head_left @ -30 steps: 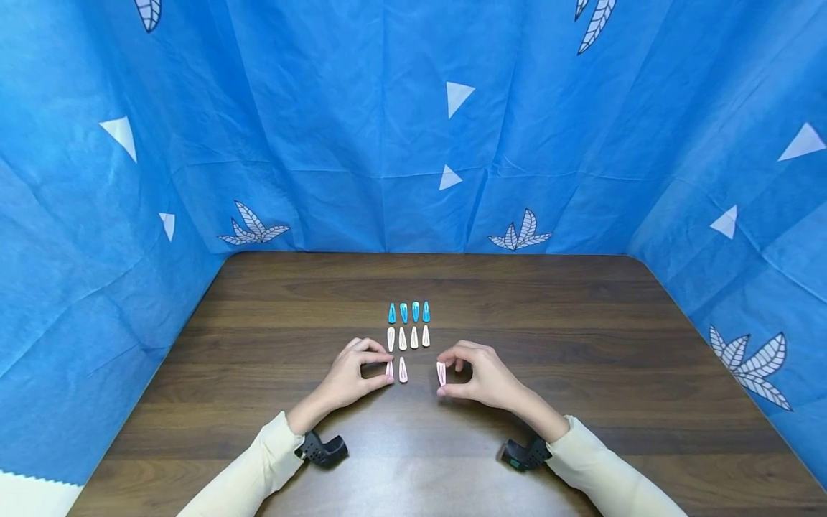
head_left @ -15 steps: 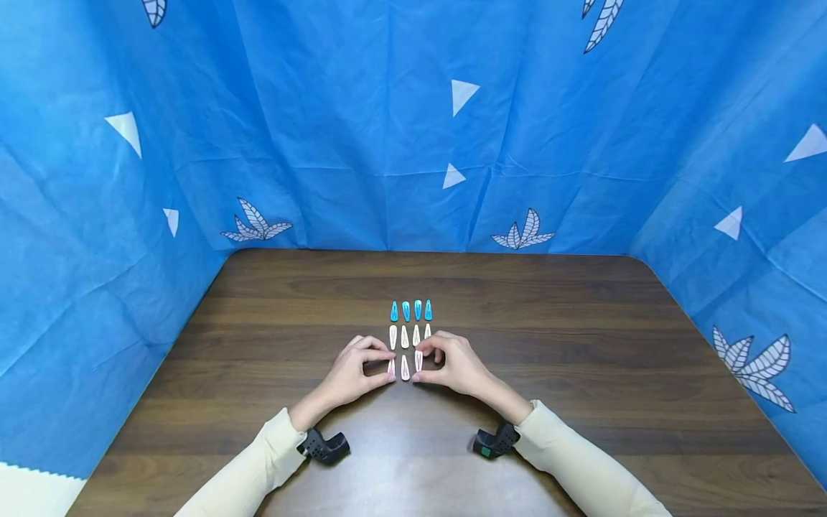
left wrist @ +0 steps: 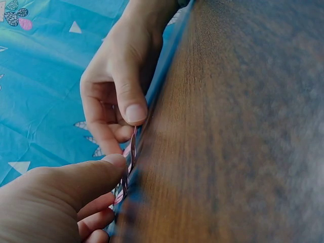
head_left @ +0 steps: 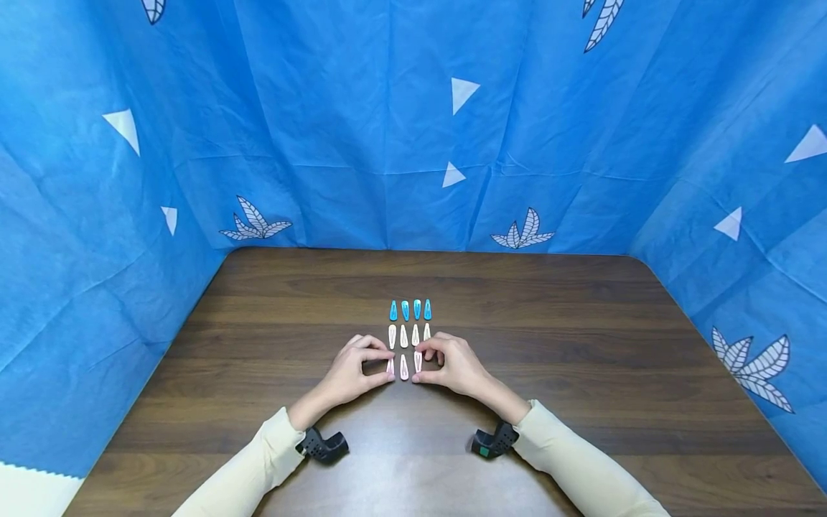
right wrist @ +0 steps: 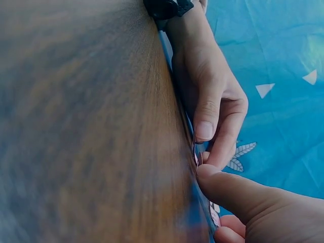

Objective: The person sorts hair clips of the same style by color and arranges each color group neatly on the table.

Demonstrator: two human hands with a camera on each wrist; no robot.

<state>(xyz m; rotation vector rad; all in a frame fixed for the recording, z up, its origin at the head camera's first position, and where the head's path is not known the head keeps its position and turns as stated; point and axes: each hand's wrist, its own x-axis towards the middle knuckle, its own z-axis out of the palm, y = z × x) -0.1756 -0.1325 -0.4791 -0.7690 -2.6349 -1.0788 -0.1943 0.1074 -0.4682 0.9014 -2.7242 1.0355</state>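
In the head view, my left hand (head_left: 349, 372) pinches a pink snap hair clip (head_left: 390, 367) end to end between thumb and forefinger. My right hand (head_left: 457, 365) grips another pink hair clip (head_left: 418, 362) the same way, low over the table. Between the two hands lies a third pink hair clip (head_left: 403, 368) on the wood. Just beyond them runs a row of several cream clips (head_left: 403, 337), its right end partly covered by my right fingers. Behind that is a row of several blue clips (head_left: 405, 310). Both wrist views show the fingertips close to the tabletop.
The brown wooden table (head_left: 549, 309) reaches back to a blue patterned cloth (head_left: 413, 122) that rises behind it and on both sides. A black wrist camera (head_left: 323, 446) sits under my left wrist, another camera (head_left: 494, 439) under my right.
My right hand has moved left with its pink hair clip, from apart on the right to beside the middle pink clip, and then stayed there. The left hand has kept its place.
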